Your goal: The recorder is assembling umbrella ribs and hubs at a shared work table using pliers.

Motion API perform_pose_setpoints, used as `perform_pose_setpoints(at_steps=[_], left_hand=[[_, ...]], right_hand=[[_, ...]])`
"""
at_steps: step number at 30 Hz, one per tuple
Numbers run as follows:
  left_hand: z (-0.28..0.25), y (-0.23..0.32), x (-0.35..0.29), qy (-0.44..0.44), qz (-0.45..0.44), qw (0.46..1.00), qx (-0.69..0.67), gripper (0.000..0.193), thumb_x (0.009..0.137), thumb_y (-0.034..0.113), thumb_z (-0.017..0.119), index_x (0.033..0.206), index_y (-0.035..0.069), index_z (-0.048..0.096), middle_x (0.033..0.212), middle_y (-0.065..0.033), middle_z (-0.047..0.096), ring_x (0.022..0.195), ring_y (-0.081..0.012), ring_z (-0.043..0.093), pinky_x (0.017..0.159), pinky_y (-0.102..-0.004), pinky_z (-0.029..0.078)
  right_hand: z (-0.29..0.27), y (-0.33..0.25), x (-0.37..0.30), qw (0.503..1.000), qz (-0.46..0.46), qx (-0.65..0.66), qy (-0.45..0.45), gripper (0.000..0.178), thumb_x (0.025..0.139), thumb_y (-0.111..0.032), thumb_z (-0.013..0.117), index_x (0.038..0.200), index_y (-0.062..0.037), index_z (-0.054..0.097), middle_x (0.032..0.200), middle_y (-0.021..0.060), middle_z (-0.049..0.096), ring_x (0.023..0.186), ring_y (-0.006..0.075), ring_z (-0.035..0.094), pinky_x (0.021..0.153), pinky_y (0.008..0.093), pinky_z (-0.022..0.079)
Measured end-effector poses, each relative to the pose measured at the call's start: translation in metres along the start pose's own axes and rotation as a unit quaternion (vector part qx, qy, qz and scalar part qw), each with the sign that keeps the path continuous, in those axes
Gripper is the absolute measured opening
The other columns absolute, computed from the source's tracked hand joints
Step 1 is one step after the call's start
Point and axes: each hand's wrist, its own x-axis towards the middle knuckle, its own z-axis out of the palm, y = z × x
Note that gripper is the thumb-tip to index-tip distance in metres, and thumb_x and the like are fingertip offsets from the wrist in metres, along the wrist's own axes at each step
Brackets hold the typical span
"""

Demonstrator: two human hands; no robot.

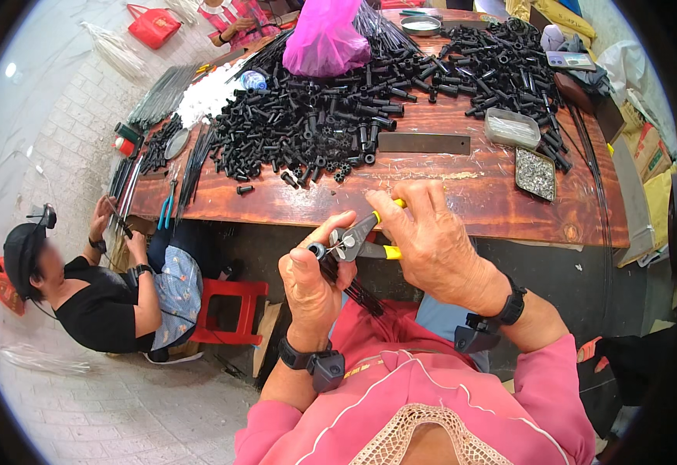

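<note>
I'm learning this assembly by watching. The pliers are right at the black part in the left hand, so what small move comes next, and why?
Probably a squeeze of the yellow-handled pliers: the right hand holds their nose against the small black tube end that the left hand grips atop a bundle of thin black rods.

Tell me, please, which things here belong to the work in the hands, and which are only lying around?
In use:
- left hand holding a black rod bundle
- right hand gripping yellow-handled pliers
- black tubes heaped on the wooden table

Lying about:
- pink plastic bag
- tray of small metal parts
- blue-handled pliers
- red stool
</note>
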Motion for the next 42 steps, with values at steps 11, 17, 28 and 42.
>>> perform_pose_setpoints(at_steps=[11, 17, 28, 42], left_hand=[[-0.007, 0.004, -0.010, -0.124, 0.002, 0.992, -0.005, 0.065, 0.062, 0.021, 0.091, 0.116, -0.003, 0.065, 0.072, 0.0019, 0.056, 0.066, -0.0040, 0.048, 0.058, -0.0209, 0.035], [-0.010, 0.004, -0.013, -0.088, 0.035, 0.995, 0.031, 0.041, 0.069, 0.015, 0.085, 0.103, -0.003, 0.070, 0.090, -0.0047, 0.067, 0.073, -0.0075, 0.056, 0.066, -0.0215, 0.043], [-0.008, 0.006, -0.004, -0.208, 0.030, 0.976, 0.066, 0.054, 0.069, 0.030, 0.085, 0.107, -0.005, 0.069, 0.073, 0.0004, 0.060, 0.062, -0.0055, 0.046, 0.056, -0.0222, 0.034], [-0.010, 0.004, -0.002, -0.242, 0.021, 0.969, 0.053, 0.052, 0.066, 0.027, 0.088, 0.103, -0.005, 0.070, 0.085, -0.0074, 0.069, 0.070, -0.0098, 0.059, 0.064, -0.0226, 0.044]], right_hand=[[-0.023, 0.052, 0.020, 0.533, 0.127, 0.540, -0.639, 0.056, 0.067, -0.032, 0.086, 0.101, 0.0050, 0.063, 0.066, 0.0061, 0.063, 0.061, 0.0125, 0.060, 0.052, 0.0290, 0.046], [-0.029, 0.028, -0.002, 0.841, 0.034, 0.332, -0.426, 0.051, 0.069, -0.022, 0.078, 0.107, 0.0048, 0.058, 0.075, 0.0102, 0.062, 0.066, 0.0223, 0.059, 0.060, 0.0347, 0.047], [-0.023, 0.023, -0.024, 0.431, 0.211, 0.651, -0.588, 0.041, 0.079, -0.039, 0.075, 0.084, -0.0004, 0.062, 0.062, 0.0031, 0.062, 0.051, 0.0098, 0.061, 0.043, 0.0286, 0.043], [-0.038, 0.032, -0.020, 0.436, 0.231, 0.624, -0.607, 0.060, 0.075, -0.039, 0.079, 0.110, 0.0062, 0.059, 0.072, 0.0077, 0.065, 0.062, 0.0170, 0.062, 0.054, 0.0296, 0.045]])
